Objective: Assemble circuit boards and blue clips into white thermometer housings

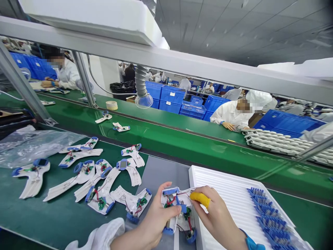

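Observation:
My left hand (162, 217) grips a gun-shaped white plastic housing half (169, 216) with blue end pieces, its thumb pressed near a blue part in the middle. Red and dark wires and a green circuit board show inside the shell. On the right side of that housing my right hand (212, 211) has its fingers closed at the edge, by the wires. A yellow finger cot (200, 198) covers one fingertip. Whether a wire is pinched there is hidden. Just below the held piece lies another wired housing half (187, 222), partly covered.
Several similar wired housings (101, 199) lie on the green bench to the left, near a plastic bag (41, 146). At right, a ribbed white tray (223, 189) carries rows of blue parts (272, 217). Beyond runs a green conveyor (166, 135) under an extraction hose (141, 81). Co-workers sit across it.

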A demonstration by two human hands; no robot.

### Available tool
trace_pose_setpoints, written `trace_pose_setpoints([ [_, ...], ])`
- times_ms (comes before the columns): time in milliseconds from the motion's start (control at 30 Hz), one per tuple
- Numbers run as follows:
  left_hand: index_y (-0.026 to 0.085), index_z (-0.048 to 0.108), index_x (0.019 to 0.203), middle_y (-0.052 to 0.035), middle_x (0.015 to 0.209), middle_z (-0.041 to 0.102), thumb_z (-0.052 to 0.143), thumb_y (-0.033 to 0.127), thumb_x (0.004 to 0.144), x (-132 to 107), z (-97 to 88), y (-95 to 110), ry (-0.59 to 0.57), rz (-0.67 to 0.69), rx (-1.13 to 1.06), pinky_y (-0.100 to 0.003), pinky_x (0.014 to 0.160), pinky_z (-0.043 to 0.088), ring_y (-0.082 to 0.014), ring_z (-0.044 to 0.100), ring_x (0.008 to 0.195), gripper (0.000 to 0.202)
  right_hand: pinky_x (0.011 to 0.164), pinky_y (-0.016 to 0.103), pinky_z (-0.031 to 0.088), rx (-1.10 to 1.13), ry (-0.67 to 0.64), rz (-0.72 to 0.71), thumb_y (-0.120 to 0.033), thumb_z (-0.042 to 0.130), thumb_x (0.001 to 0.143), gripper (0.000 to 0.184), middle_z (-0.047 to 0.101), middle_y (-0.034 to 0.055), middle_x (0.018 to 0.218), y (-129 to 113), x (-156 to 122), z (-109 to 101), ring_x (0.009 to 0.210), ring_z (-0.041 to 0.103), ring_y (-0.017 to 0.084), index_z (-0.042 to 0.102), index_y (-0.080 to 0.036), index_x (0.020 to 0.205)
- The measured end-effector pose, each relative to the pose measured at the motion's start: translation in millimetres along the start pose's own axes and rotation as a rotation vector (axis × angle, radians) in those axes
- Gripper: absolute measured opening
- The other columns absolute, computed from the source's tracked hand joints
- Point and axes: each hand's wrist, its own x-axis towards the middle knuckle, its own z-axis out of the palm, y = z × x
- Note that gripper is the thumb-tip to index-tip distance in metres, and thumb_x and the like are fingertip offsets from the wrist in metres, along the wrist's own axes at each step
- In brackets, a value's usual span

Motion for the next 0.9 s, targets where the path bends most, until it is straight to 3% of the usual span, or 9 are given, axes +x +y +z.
trace_pose_setpoints([
  [333,0.017,0.032,0.127,-0.0005,0.073,0.066,0.077,0.017,0.051,0,-4.4,-3,-0.002,-0.002,0.008,-0.027,0.067,0.046,-0.0133,0.058,0.064,0.088,0.067,0.035,0.046,0.117,-0.155,0.035,-0.011,0.04,0.088,0.014,0.058,0.0053,0.086,-1,7,-8,0.077,0.054,0.018,0.05,-0.021,0.091],
  [900,0.019,0.033,0.126,0.0006,0.073,0.065,0.076,0.017,0.049,-3,-5.5,2,0.028,-0.015,0.01,-0.029,0.067,0.046,-0.0151,0.059,0.063,0.088,0.06,0.033,0.05,0.062,-0.14,0.039,-0.013,0.044,0.085,0.01,0.057,0.0076,0.084,0,1,-11,0.074,0.055,0.018,0.05,-0.018,0.092],
])
